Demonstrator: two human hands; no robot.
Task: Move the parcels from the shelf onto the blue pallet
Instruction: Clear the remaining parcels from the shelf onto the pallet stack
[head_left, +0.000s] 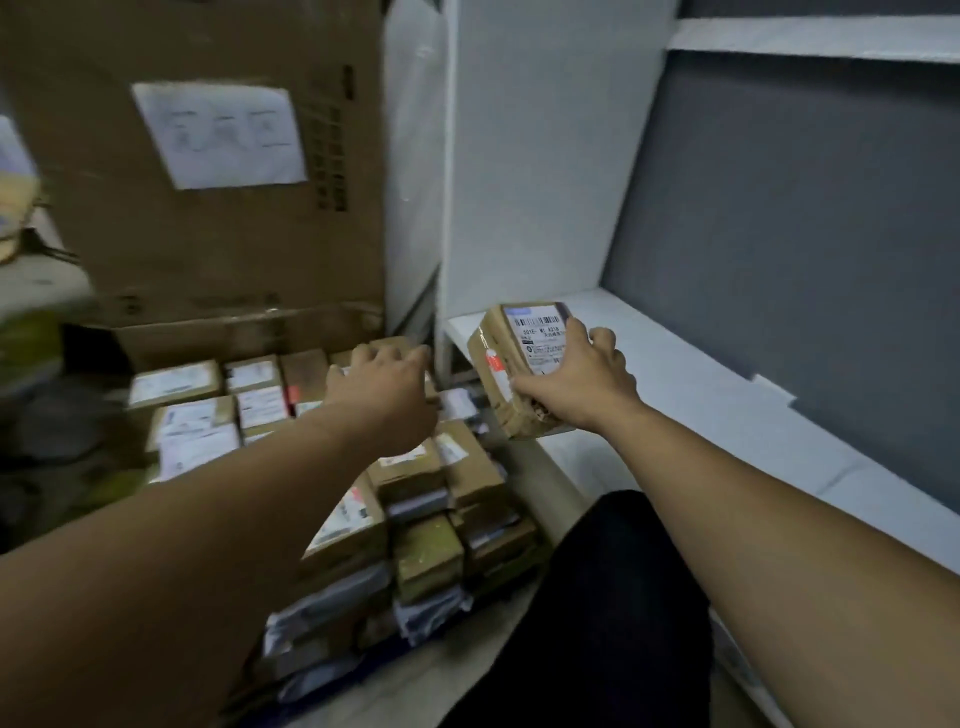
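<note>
Right hand (577, 387) grips parcel (500, 376); label up, tilted

My right hand (574, 382) has got a brown taped cardboard parcel with a white barcode label (511, 356), tilted, just off the white shelf (701, 395) edge. My left hand (382, 387) is out over the stack of brown labelled parcels (413, 467), fingers curled down. Too blurry to call the grip.

A brown taped parcel (511, 374), white label up, tilts beside the white shelf (675, 374), near stacked parcels (415, 525).
</note>
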